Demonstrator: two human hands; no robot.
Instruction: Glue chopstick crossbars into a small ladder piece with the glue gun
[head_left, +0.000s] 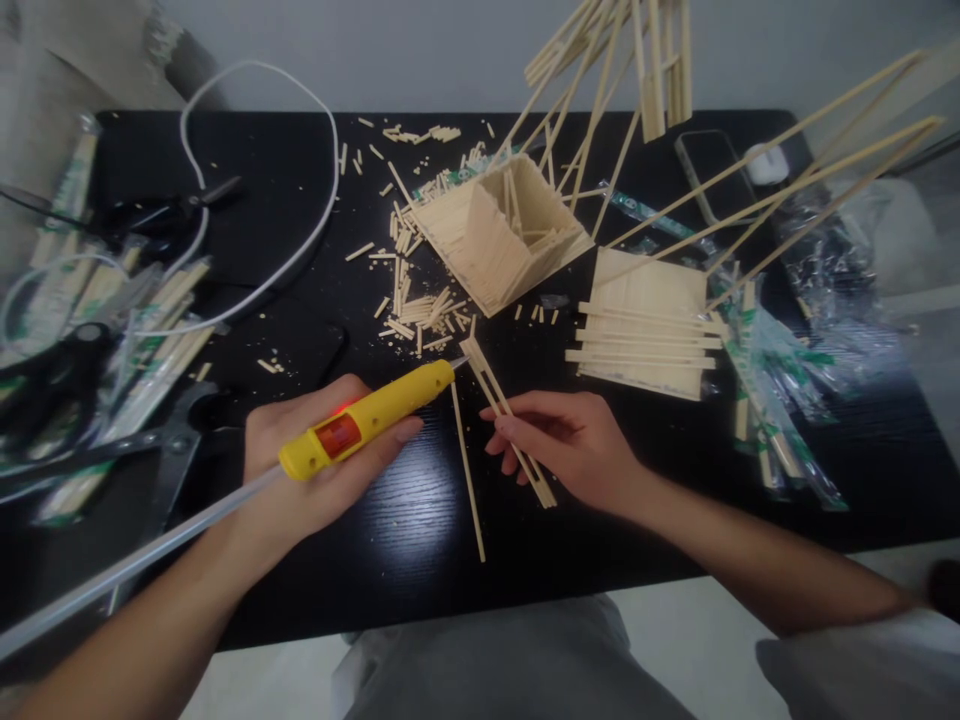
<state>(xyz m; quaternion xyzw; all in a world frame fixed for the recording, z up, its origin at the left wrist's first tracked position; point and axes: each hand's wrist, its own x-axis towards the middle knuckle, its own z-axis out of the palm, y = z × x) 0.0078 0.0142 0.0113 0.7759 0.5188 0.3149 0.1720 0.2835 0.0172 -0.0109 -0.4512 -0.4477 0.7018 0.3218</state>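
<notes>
My left hand (315,470) is closed round a yellow glue gun (375,412) with a red switch; a clear glue stick trails out of its back toward the lower left. The gun's tip touches the upper end of a small ladder-like frame of bamboo sticks (504,415). My right hand (566,440) pinches that frame near its lower end, just above the black table (390,540). A single loose bamboo stick (468,470) lies between my hands.
A hollow stick-built box (499,235) stands at the centre back amid cut stick scraps (412,300). A flat stick panel (649,325) lies to the right, beside chopstick wrappers (780,380). Long sticks (787,180) jut in from above. Scissors (60,380), packets and a white cable (262,180) crowd the left. A phone (712,170) lies far right.
</notes>
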